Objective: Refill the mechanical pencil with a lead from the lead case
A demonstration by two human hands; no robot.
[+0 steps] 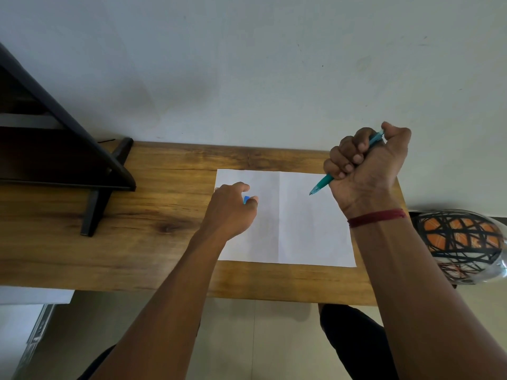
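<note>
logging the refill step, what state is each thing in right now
mechanical pencil: gripped in the fist of the right hand, held off the table, tip slanting down toward the paper
lead case: on the paper, pinched by the left hand, mostly hidden; open or closed cannot be told
paper: flat on the table, creased down the middle

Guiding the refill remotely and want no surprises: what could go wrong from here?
1. The right hand grips the mechanical pencil in a full fist, tip slanting down over the paper; regripping for fine work could drop it.
2. The left hand covers most of the small lead case near the paper's left edge; leads tipped out there might roll onto the wooden table, where they may be harder to spot.
</note>
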